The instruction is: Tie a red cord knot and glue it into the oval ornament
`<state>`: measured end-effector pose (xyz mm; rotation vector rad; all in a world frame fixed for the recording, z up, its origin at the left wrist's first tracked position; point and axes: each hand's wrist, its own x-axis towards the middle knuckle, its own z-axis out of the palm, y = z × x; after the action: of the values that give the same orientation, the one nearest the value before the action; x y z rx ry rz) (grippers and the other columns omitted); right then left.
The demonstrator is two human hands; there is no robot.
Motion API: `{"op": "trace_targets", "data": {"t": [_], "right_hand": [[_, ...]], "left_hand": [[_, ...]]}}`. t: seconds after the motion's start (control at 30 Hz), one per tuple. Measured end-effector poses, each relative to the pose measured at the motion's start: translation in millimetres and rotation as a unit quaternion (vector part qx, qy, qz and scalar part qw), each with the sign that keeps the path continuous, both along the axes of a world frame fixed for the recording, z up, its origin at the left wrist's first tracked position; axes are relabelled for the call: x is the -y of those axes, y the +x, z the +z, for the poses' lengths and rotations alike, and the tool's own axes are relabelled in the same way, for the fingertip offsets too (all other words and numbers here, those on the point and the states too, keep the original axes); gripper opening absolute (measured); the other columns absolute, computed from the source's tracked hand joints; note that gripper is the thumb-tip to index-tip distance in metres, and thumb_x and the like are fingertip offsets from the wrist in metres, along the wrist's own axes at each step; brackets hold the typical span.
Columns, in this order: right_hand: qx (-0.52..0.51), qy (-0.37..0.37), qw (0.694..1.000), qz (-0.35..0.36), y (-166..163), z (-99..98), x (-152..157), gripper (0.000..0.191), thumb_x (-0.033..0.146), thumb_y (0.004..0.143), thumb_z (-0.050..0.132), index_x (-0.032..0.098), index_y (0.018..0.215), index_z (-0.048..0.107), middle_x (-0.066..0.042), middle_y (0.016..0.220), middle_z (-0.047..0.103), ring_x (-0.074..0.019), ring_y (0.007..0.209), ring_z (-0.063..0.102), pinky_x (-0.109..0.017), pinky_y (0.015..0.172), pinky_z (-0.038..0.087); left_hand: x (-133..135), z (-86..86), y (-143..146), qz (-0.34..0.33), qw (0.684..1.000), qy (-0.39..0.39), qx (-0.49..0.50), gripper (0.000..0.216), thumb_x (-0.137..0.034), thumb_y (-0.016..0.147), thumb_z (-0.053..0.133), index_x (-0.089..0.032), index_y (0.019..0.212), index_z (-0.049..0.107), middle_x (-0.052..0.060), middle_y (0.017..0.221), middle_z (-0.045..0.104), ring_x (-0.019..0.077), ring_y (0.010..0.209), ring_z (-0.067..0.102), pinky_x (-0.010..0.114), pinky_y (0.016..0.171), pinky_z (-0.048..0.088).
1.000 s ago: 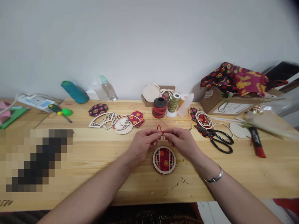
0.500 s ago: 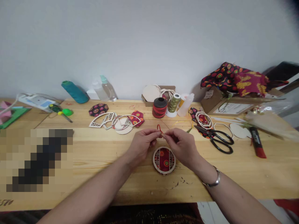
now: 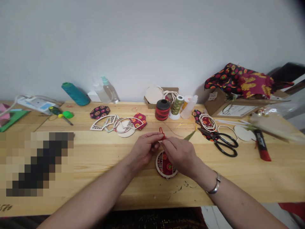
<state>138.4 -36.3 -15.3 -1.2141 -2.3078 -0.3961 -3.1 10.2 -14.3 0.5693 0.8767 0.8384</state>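
Note:
My left hand point(image 3: 144, 149) and my right hand point(image 3: 179, 153) meet over the middle of the wooden table point(image 3: 100, 159), both pinching a thin red cord loop point(image 3: 162, 132) that sticks up between the fingertips. Just below them lies a round wooden lattice ornament with red patterned fabric point(image 3: 165, 165); my right hand covers its right side. A silver bracelet point(image 3: 214, 187) sits on my right wrist.
Black scissors point(image 3: 224, 143) and a red-handled tool point(image 3: 261, 144) lie to the right. Thread spools point(image 3: 163, 109) and bottles stand at the back centre. Wooden cut-outs and fabric pieces point(image 3: 119, 124) lie left of centre. A cardboard box point(image 3: 228, 108) with fabric is back right.
My right hand has moved left and down over the ornament, closing against the left hand. The cord loop stays pinched between the fingers.

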Motion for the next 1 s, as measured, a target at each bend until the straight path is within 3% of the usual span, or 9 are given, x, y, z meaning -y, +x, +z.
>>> {"op": "trace_targets", "data": {"t": [0.13,0.27,0.33,0.5,0.57,0.63,0.7,0.77,1.0], "right_hand": [[-0.162,-0.056,0.985,0.002,1,4.0,-1,0.009,0.019,0.084,0.051,0.017,0.080,0.059,-0.002,0.068,0.060,-0.0127,0.062,0.053,-0.025,0.056,0.038],[-0.352,-0.122,0.926,-0.058,7,6.5,-9,0.011,0.020,0.081,0.053,0.017,0.089,0.059,-0.004,0.078,0.061,-0.0141,0.070,0.055,-0.027,0.063,0.044],[-0.432,-0.201,0.875,-0.089,10,6.6,-16,0.019,0.025,0.079,0.055,0.016,0.095,0.060,-0.007,0.086,0.064,-0.0155,0.073,0.056,-0.029,0.065,0.046],[-0.589,-0.432,0.679,-0.083,12,6.3,-25,0.028,0.034,0.070,0.065,0.016,0.092,0.068,-0.007,0.091,0.071,-0.0167,0.077,0.062,-0.031,0.072,0.047],[-0.620,-0.457,0.633,-0.077,11,6.5,-25,0.026,0.033,0.066,0.069,0.016,0.085,0.070,-0.006,0.085,0.072,-0.0161,0.077,0.062,-0.031,0.073,0.046],[-0.638,-0.463,0.610,-0.074,11,6.8,-24,0.024,0.032,0.063,0.072,0.016,0.080,0.072,-0.005,0.082,0.072,-0.0153,0.075,0.062,-0.030,0.074,0.046],[-0.644,-0.461,0.606,-0.072,11,7.2,-24,0.020,0.031,0.062,0.072,0.016,0.076,0.072,-0.004,0.078,0.072,-0.0146,0.072,0.062,-0.029,0.073,0.046],[-0.635,-0.441,0.629,-0.076,11,7.4,-24,0.017,0.030,0.063,0.072,0.016,0.072,0.071,-0.004,0.073,0.071,-0.0139,0.068,0.061,-0.029,0.070,0.046],[-0.465,-0.234,0.850,-0.078,8,7.3,-18,0.007,0.022,0.074,0.064,0.018,0.070,0.068,-0.002,0.066,0.063,-0.0136,0.063,0.054,-0.028,0.060,0.044]], "left_hand": [[1,1.7,0,0.004,1.000,0.010,-0.004,0.008,-0.013,0.063,0.072,-0.008,0.068,0.069,0.003,0.066,0.063,0.0005,0.042,0.038,0.014,0.039,0.023],[1,3.3,-1,0.001,0.999,0.032,-0.019,0.011,-0.014,0.065,0.071,-0.008,0.074,0.070,0.006,0.073,0.066,0.0005,0.043,0.038,0.015,0.039,0.021],[1,3.6,-1,-0.007,0.999,0.038,-0.024,0.011,-0.015,0.066,0.070,-0.008,0.075,0.071,0.007,0.073,0.067,0.0005,0.042,0.037,0.015,0.039,0.021],[1,3.1,-2,-0.020,0.998,0.049,-0.022,0.012,-0.016,0.066,0.070,-0.009,0.076,0.071,0.005,0.071,0.065,0.0004,0.042,0.037,0.016,0.039,0.019],[2,3.7,-2,-0.024,0.998,0.048,-0.019,0.013,-0.016,0.066,0.071,-0.009,0.076,0.071,0.005,0.071,0.065,0.0003,0.042,0.038,0.015,0.039,0.020],[3,4.8,-2,-0.029,0.998,0.049,-0.018,0.012,-0.016,0.066,0.071,-0.009,0.076,0.072,0.005,0.071,0.065,0.0004,0.042,0.038,0.015,0.040,0.021],[3,5.8,-1,-0.032,0.998,0.052,-0.021,0.012,-0.016,0.065,0.071,-0.009,0.074,0.072,0.005,0.070,0.065,0.0004,0.042,0.038,0.015,0.040,0.021],[3,6.1,-1,-0.030,0.997,0.056,-0.033,0.011,-0.016,0.065,0.071,-0.009,0.074,0.072,0.005,0.070,0.065,0.0005,0.042,0.038,0.015,0.040,0.021],[3,3.8,-1,-0.020,0.995,0.076,-0.066,0.011,-0.018,0.067,0.070,-0.011,0.075,0.072,0.006,0.072,0.067,0.0010,0.043,0.039,0.016,0.040,0.021]]}}
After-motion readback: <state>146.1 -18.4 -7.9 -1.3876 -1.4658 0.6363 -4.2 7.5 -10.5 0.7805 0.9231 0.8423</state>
